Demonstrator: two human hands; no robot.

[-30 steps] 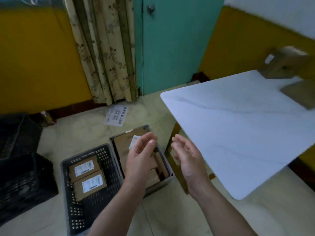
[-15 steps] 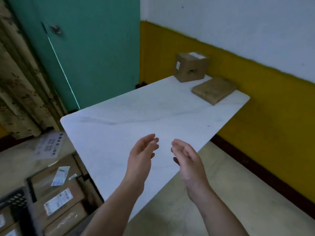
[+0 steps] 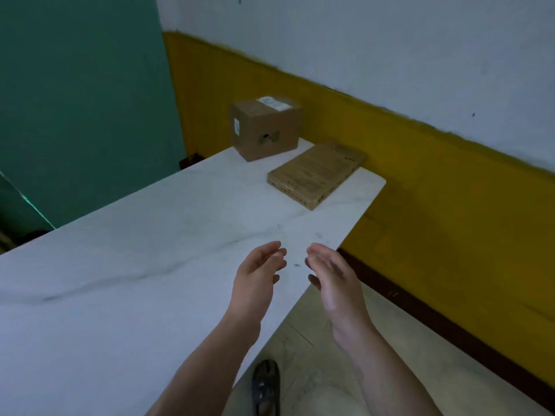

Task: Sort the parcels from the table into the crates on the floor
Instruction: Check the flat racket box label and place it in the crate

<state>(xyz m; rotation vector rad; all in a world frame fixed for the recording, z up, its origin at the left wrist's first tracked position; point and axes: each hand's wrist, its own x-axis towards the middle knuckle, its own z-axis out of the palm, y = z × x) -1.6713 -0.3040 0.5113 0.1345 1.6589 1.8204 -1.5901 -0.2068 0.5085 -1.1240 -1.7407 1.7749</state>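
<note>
Two bare hands hang over the near edge of the white marble-look table (image 3: 120, 265), left hand (image 3: 258, 277) and right hand (image 3: 333, 280) both loosely open with palms facing each other and fingers a bit curled, holding nothing and touching nothing. Way at the far end sit the parcels: a squarish brown cardboard box (image 3: 265, 127) with a white label on top and a smaller sticker on its side, and just beside it a flat brown cardboard parcel (image 3: 315, 174) lying down. There's print on the labels and the flat one, but it's too blurry to read.
</note>
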